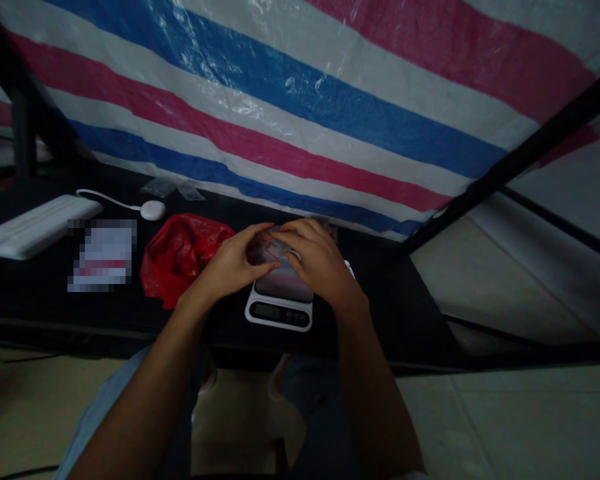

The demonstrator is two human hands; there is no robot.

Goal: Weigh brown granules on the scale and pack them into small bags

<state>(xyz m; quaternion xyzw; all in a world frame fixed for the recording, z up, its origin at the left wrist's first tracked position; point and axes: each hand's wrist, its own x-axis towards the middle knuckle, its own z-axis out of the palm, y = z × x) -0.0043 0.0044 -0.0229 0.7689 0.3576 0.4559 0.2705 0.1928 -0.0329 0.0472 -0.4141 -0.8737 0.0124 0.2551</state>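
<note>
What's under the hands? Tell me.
A glossy packet sits cupped between the left hand and right hand, above a digital scale. The hands cover most of the packet, so its contents can't be seen.

Pale blue garment [93,427] and dark blue denim trousers [315,407], both below the desk [390,300]; forearms [375,393] bare.

A glossy, crumpled plastic packet [273,248] with dark reddish contents sits on the platform of a digital kitchen scale [279,308]. Much of the packet is hidden, and its contents are too dim to identify.
</note>
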